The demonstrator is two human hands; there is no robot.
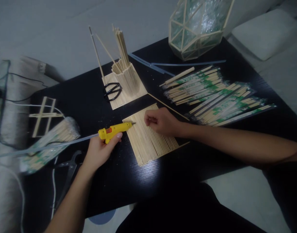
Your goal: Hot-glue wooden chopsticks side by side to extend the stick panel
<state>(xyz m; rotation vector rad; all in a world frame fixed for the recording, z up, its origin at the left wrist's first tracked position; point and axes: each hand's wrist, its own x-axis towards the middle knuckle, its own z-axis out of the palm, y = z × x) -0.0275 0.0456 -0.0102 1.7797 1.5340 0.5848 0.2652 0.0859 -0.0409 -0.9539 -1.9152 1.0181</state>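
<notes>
My left hand [101, 149] is wrapped round the handle of a yellow glue gun [115, 130], whose nozzle points right over the left part of a flat panel of wooden sticks [145, 139]. A clear glue stick [82, 139] trails from the gun's back end. Above the panel's upper right part is my right hand [161, 122], its fingers curled together; whatever they hold, if anything, is hidden. Behind the panel, a round holder made of sticks [130, 82] stands on a stick base [112, 77], full of upright sticks. Black-handled scissors [112, 91] rest at its left.
Wrapped chopsticks [218, 97] lie on the black table [109, 184] at the right. Clear glue sticks [187, 64] and a geometric frame [197, 35] are at the back. On the left are a wooden lattice [45, 115], a chopstick pack [51, 145], cables and a dark tool [71, 166].
</notes>
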